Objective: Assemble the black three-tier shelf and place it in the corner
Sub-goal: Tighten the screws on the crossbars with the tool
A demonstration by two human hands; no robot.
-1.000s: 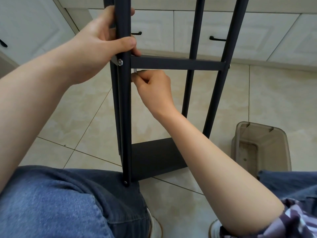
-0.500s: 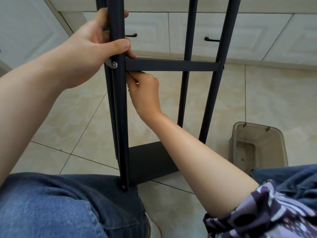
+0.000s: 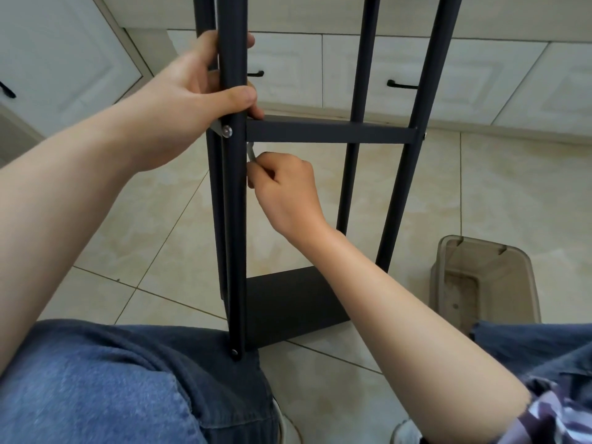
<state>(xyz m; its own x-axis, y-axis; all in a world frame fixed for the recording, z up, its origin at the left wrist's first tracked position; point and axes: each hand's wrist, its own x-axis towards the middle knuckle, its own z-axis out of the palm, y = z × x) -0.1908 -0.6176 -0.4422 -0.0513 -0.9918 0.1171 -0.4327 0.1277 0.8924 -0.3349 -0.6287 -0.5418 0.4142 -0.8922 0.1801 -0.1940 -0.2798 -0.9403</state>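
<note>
the right hand (image 3: 285, 190) has dropped a little from the underside of the middle tier (image 3: 330, 131) since half a second ago, so a short silvery key (image 3: 250, 153) now shows between its fingertips and the bar. the left hand (image 3: 192, 100) looks unmoved.

the left hand is wrapped round the near post (image 3: 235, 219) just above the joint, thumb lying across the front. the right hand is curled, pinching the lower end of the key, whose upper end runs up beside the post just under the middle tier.

the shelf (image 3: 397, 193) stands upright on the tiled floor (image 3: 512, 193), its near foot against the person's denim knee (image 3: 112, 379), with white cabinets (image 3: 288, 68) behind it. a smoky plastic bin (image 3: 490, 283) sits on the floor to the right, just beside the far posts.

as to progress: the bottom tier (image 3: 288, 306) looks fitted, with a screw head (image 3: 234, 351) showing at the foot of the near post. the middle tier is in place between the posts, and a bright screw (image 3: 227, 132) sits at its near joint. i'd judge this joint is being tightened now. the top of the frame runs out of view, so i cannot tell whether the third tier is on. carrying it to the corner is not yet done.
</note>
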